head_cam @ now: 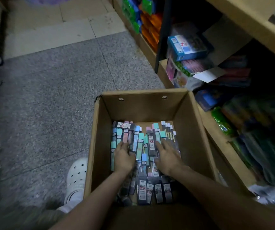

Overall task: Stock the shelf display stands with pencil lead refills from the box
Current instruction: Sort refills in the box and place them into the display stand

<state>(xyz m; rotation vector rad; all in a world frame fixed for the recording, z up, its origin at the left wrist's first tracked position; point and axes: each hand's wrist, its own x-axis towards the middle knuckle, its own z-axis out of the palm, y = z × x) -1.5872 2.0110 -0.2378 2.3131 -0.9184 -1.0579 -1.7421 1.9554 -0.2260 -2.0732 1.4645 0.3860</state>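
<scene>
Both hands reach into the cardboard box on the floor. The left hand and right hand lie flat, fingers spread, on the heaped pencil lead refills, gripping none.

Brown cardboard box, teal, pink, black refill packs, speckled grey floor

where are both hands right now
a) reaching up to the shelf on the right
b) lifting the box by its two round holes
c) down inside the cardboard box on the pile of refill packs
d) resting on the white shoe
c: the left hand and right hand are both inside the cardboard box, lying on the refill packs.
</scene>
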